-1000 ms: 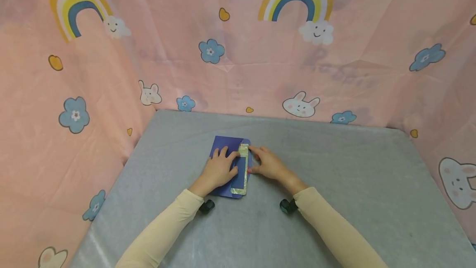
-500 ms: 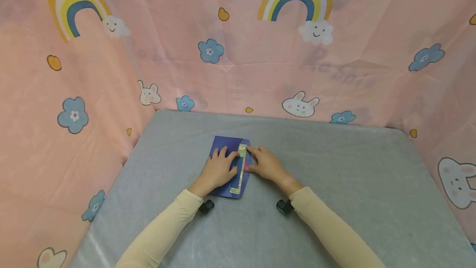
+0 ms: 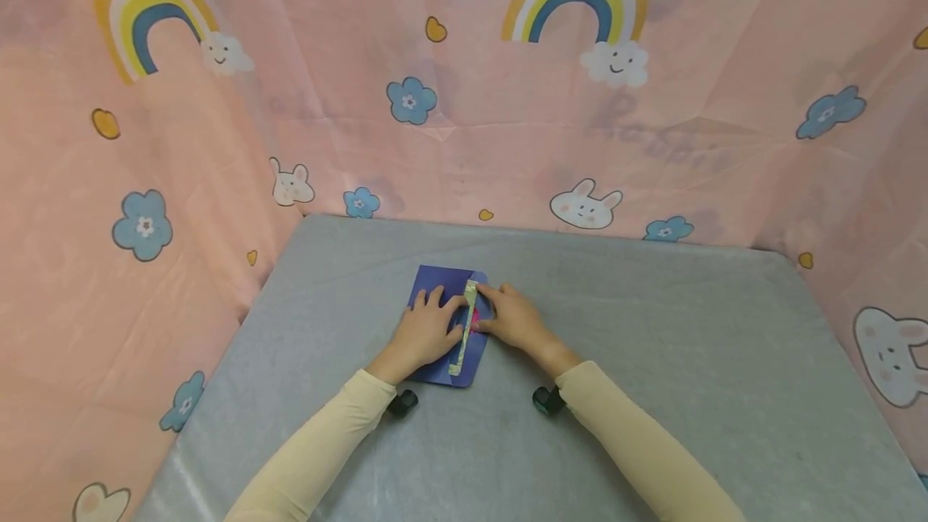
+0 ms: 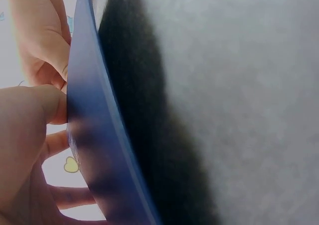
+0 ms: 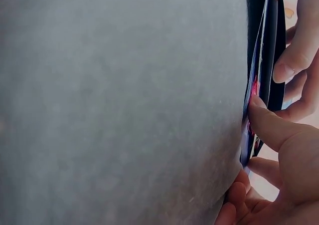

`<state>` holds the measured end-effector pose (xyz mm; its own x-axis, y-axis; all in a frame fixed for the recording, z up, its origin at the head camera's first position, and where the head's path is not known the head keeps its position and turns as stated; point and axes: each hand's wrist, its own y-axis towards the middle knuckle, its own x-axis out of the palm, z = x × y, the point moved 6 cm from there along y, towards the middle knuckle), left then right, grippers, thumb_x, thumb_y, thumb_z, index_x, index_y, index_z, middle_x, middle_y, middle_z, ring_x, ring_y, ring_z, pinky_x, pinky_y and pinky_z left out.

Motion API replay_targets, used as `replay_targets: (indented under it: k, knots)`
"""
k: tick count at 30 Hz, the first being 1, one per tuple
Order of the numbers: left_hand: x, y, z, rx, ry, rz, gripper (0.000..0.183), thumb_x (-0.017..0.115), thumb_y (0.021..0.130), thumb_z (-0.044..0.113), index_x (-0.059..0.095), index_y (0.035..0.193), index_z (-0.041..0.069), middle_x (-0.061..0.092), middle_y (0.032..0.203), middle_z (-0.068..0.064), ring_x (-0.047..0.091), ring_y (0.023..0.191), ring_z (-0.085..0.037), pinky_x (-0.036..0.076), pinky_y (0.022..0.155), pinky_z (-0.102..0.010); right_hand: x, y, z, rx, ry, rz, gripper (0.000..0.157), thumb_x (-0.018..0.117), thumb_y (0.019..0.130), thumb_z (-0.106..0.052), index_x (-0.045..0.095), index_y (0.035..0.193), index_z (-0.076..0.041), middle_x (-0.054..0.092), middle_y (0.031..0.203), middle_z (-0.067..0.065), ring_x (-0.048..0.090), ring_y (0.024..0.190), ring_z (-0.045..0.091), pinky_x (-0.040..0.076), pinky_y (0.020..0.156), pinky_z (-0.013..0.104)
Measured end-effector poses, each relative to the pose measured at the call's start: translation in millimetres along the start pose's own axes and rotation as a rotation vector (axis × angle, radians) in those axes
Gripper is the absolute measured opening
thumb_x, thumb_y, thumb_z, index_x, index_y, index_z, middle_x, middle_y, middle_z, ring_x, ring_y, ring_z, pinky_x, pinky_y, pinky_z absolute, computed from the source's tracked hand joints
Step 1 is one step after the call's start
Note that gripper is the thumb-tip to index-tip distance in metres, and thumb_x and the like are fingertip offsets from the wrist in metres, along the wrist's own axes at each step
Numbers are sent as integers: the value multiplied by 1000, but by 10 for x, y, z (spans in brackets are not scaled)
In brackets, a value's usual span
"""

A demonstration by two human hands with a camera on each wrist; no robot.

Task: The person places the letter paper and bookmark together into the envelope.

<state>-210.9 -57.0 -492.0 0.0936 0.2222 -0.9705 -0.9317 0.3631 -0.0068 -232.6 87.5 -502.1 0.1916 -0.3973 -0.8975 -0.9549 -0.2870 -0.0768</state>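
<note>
A blue-purple envelope lies on the table with its lighter flap spread to the right. Out of its opening shows the edge of a card with a gold foil border. My left hand rests on the envelope, fingers spread, thumb and index near the opening. From the right, my right hand touches the card's outer edge with index and thumb set apart. A pink patch shows on the flap beside that thumb. In the right wrist view, the thumb overlaps the pink patch.
Grey cloth covers the table. A pink curtain printed with rainbows, rabbits and flowers hangs along the back and sides. Dark wrist cameras sit at the left wrist and the right wrist.
The foil-edged card has slid leftward into the envelope, so less of it shows and more of the flap and pink patch appears. The right hand has moved left with it; the left stays put.
</note>
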Motion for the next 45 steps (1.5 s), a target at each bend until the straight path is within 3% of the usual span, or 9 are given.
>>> replay_targets:
  k: [4,8,14,26,32,38,45]
  knots:
    - [13,5,1,2,2,-2,44,60,95,35,53,138,27,47,148,-22,43,135,-53,45,97,-67,18,9,1,-1,2,-5,77,76,83,-43,46,149,-17,55,97,11,42,69,17,32,59,28]
    - [16,9,0,5,4,2,44,60,95,35,54,137,27,48,147,-22,44,134,-53,45,97,-67,16,18,18,-15,50,-2,76,76,84,-42,46,149,-16,52,91,9,40,68,17,31,58,27]
    - [44,23,-9,-5,0,-8,43,60,95,34,53,137,28,47,148,-21,43,135,-53,44,99,-67,-21,32,77,-49,175,-1,61,69,92,-30,49,146,-12,47,83,5,41,67,15,31,60,26]
    - [47,17,-15,-2,9,-3,44,60,95,35,53,138,28,48,147,-21,43,134,-52,45,98,-66,-9,38,32,-53,41,-7,63,72,89,-33,50,145,-14,51,82,4,44,66,15,32,59,27]
    - [43,12,-16,1,10,-4,44,61,95,35,53,138,28,48,147,-21,44,134,-52,45,98,-66,-5,48,19,-56,36,-4,63,71,90,-35,50,146,-14,51,81,5,44,63,15,32,56,26]
    - [36,13,-14,0,10,-4,45,60,95,36,52,138,28,48,147,-21,44,134,-52,45,98,-65,-26,56,32,-69,88,-13,50,62,97,-21,51,145,-12,51,82,7,44,65,16,32,59,27]
    - [14,-8,-6,0,-4,-10,45,61,95,35,53,138,26,47,147,-23,42,135,-52,44,97,-67,-8,74,24,-69,49,-26,60,70,91,-29,50,145,-11,50,82,5,44,65,15,32,58,26]
